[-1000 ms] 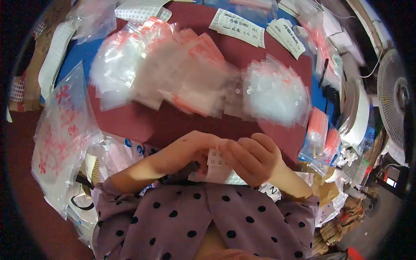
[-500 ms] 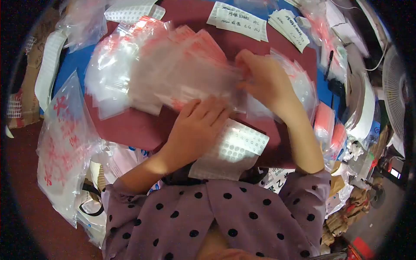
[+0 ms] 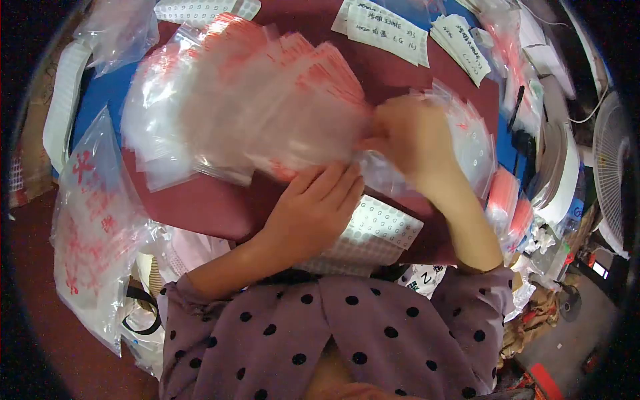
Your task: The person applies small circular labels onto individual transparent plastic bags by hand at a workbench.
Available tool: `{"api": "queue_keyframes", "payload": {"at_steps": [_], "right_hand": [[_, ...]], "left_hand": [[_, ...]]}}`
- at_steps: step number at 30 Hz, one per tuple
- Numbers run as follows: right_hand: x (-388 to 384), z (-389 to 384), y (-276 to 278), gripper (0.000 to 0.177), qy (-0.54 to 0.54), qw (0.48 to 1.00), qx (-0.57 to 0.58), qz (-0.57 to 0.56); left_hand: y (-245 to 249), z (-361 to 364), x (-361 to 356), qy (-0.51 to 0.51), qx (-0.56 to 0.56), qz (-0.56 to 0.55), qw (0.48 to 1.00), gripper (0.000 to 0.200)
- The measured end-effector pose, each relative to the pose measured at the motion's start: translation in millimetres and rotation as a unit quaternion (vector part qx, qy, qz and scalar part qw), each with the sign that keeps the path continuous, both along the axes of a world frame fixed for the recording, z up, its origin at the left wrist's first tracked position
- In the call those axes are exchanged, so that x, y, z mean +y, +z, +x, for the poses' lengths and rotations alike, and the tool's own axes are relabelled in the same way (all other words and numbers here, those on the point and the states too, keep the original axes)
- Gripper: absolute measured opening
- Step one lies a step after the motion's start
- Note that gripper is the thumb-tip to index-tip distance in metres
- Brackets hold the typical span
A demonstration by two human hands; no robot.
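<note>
A fanned pile of clear plastic bags [image 3: 267,107] with red ends lies in front of me, partly smeared by motion. My right hand [image 3: 417,137] is blurred at the pile's right edge, its fingers closed on the edge of a bag. My left hand [image 3: 310,213] rests at the near edge of the bags, fingers stretched out side by side, its thumb hidden. Just beside and under it are sticker sheets [image 3: 387,223] printed with rows of G marks. More clear bags [image 3: 470,137] lie behind my right hand.
Handwritten paper slips [image 3: 387,33] lie at the far side of the dark red table [image 3: 193,210]. A large bag with red print [image 3: 97,233] hangs at the left. Red-ended bag bundles [image 3: 503,197], a black pen [image 3: 517,107] and a fan [image 3: 610,160] are at the right.
My right hand has shifted slightly right and down along the bags' edge. My left fingers have drawn closer together near the bags' lower edge. The view has shifted a little.
</note>
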State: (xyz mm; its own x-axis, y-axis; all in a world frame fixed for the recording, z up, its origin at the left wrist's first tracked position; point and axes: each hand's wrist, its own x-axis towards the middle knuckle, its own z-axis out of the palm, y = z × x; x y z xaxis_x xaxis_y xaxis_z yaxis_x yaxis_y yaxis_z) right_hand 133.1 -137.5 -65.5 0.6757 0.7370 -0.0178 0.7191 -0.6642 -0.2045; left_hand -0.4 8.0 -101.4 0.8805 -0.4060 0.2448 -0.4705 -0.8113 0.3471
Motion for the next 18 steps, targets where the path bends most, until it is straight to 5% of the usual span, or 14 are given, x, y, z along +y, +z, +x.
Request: {"api": "queue_keyframes", "payload": {"at_steps": [5,7,9,10,12,18], "right_hand": [[-22,4,12,0.021,-0.097,0.993,0.048,-0.049],[-34,-9,21,0.027,-0.066,0.945,0.277,0.159],[-45,-32,29,0.024,-0.022,0.907,0.342,0.244],[-53,-40,31,0.035,0.018,0.897,0.369,0.245],[-56,-61,36,0.041,-0.058,0.866,0.432,0.245],[-74,-83,30,0.018,-0.125,0.902,0.307,0.276]], "left_hand": [[5,2,2,-0.007,-0.005,-0.048,0.999,0.030],[11,0,5,-0.010,-0.008,-0.079,0.997,0.030],[23,-5,13,-0.003,0.054,-0.175,0.983,0.023],[25,-8,12,-0.006,0.055,-0.171,0.984,0.023],[30,-11,11,0.052,0.156,-0.355,0.920,0.016],[38,-8,-3,0.135,0.228,-0.440,0.858,0.013]]}}
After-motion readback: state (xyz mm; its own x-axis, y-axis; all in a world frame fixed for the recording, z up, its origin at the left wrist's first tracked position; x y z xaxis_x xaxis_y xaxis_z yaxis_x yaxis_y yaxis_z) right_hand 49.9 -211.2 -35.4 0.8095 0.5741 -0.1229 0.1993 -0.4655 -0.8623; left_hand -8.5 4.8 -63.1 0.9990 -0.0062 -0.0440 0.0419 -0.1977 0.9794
